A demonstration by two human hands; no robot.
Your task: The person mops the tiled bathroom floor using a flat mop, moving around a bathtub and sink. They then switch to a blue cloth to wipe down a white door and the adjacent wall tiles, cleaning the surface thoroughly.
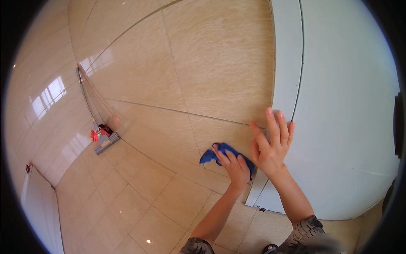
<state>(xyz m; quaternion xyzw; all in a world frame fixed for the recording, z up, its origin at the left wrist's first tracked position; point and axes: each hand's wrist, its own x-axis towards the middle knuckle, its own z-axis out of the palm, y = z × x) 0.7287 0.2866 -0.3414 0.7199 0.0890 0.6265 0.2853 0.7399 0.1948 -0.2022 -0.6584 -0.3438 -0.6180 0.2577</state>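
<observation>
A crumpled blue cloth lies against the glossy beige wall tiles, low on the wall. My left hand is over the cloth and presses it flat to the tile, fingers spread across it. Just to the right, my right hand is held up with fingers apart, its fingertips at the white door frame. Nothing is in that hand. Beside the frame stands a pale door panel.
In the far corner a sponge mop leans on the wall, with a bundle of bright coloured things behind its head. Beige floor tiles stretch below. At lower left is a white panel. A shoe shows at the bottom edge.
</observation>
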